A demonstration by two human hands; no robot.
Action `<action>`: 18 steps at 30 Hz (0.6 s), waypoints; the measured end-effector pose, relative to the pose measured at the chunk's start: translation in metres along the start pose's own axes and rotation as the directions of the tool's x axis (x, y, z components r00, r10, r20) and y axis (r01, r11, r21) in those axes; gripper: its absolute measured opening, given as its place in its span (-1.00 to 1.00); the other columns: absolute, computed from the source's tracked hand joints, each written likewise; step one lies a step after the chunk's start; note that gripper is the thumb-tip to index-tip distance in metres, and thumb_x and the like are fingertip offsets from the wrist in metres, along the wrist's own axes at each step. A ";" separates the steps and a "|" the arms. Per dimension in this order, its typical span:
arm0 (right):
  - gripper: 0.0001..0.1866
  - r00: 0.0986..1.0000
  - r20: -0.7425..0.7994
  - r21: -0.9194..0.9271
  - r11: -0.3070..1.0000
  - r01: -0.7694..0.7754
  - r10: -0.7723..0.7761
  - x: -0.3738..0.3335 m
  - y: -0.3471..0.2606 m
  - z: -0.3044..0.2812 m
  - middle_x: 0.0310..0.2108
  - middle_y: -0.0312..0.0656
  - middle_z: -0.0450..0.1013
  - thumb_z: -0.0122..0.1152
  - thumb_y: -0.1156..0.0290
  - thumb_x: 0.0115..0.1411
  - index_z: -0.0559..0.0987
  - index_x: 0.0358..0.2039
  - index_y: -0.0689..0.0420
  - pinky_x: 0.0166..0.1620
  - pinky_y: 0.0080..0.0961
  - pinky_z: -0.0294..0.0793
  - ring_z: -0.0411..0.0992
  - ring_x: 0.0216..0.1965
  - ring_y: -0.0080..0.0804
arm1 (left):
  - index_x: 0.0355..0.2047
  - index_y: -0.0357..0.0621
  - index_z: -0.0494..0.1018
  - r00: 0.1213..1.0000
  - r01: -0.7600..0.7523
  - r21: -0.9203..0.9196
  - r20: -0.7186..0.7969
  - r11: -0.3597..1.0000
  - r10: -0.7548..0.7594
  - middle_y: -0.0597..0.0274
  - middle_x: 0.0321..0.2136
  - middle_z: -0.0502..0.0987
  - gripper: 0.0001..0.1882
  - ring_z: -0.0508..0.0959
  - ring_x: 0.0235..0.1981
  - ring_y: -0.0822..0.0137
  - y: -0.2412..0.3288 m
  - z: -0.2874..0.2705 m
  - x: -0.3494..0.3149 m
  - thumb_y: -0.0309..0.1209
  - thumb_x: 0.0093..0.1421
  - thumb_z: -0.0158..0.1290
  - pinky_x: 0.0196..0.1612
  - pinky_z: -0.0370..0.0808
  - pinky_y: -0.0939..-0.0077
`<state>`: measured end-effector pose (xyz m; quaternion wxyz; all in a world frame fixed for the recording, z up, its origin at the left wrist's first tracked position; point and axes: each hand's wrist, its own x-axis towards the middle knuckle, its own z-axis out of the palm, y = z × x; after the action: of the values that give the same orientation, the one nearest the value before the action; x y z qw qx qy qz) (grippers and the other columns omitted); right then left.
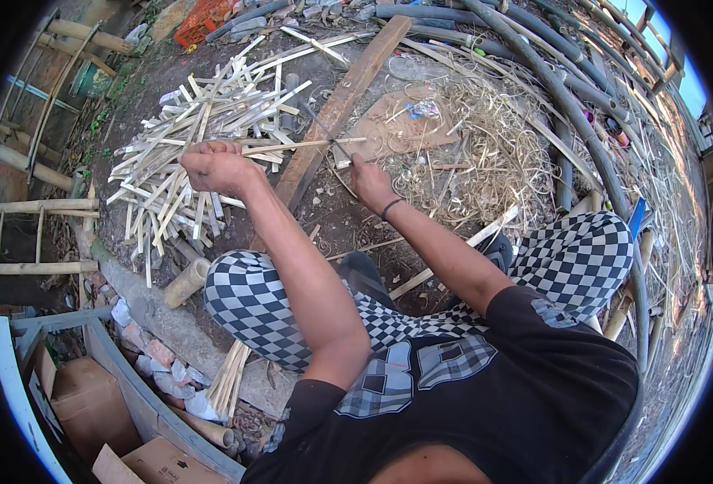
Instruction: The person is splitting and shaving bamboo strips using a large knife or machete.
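Observation:
My left hand (pixel 221 169) is closed around one end of a thin bamboo strip (pixel 288 147), which runs to the right across a wooden plank (pixel 364 68). A narrow dark-bladed knife (pixel 318 122) slants over the plank and crosses the strip near its far end. My right hand (pixel 372 181) is closed at the near end of this knife; its handle is mostly hidden by the fingers. Left of the plank lies a large loose pile of split bamboo strips (pixel 203 121). Thin curled shavings (pixel 485 173) cover the ground to the right.
A flat brown sheet (pixel 388 121) lies among the shavings. Long dark poles (pixel 550 77) curve along the far right. An orange crate (pixel 203 20) stands at the back. Cardboard boxes (pixel 90 399) sit in a wooden frame at lower left, near a bundle of strips (pixel 229 377).

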<state>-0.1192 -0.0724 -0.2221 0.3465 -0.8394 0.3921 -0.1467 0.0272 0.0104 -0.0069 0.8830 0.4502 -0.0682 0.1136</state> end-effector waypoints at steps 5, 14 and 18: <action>-0.75 0.998 -0.040 -0.190 0.980 -0.051 0.044 0.033 0.112 -0.013 -0.39 0.24 0.52 -0.05 0.33 0.28 0.40 -0.11 0.20 -0.23 0.12 0.48 0.51 -0.32 0.25 | -0.71 -0.04 0.00 0.994 0.112 -0.083 0.020 0.990 -0.110 0.37 -0.81 0.05 -0.64 0.02 -0.81 0.51 -0.016 0.024 -0.028 -0.32 0.19 -0.21 -0.73 -0.06 0.56; -0.69 0.977 0.078 -0.365 0.918 -0.156 0.197 0.026 0.207 0.003 -0.23 0.23 0.52 0.03 0.28 0.22 0.55 -0.16 0.21 -0.13 -0.07 0.54 0.54 -0.18 0.11 | -0.71 -0.01 -0.03 0.990 0.143 -0.083 0.002 0.986 -0.144 0.39 -0.80 0.04 -0.60 0.01 -0.80 0.53 -0.016 0.035 -0.041 -0.30 0.24 -0.20 -0.72 -0.08 0.57; -0.62 0.937 0.275 -0.083 0.977 -0.198 0.214 0.018 0.077 0.034 -0.20 0.24 0.53 0.05 0.23 0.22 0.56 -0.16 0.31 -0.11 -0.12 0.55 0.55 -0.16 0.08 | -0.70 -0.01 -0.01 0.999 -0.032 -0.013 0.029 0.999 0.033 0.41 -0.79 0.03 -0.56 0.02 -0.79 0.54 0.004 -0.010 0.012 -0.24 0.31 -0.20 -0.72 -0.07 0.57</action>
<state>-0.1328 -0.1054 -0.3006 0.3894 -0.8151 0.4283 0.0222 0.0375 0.0224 -0.0065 0.8827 0.4453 -0.0892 0.1209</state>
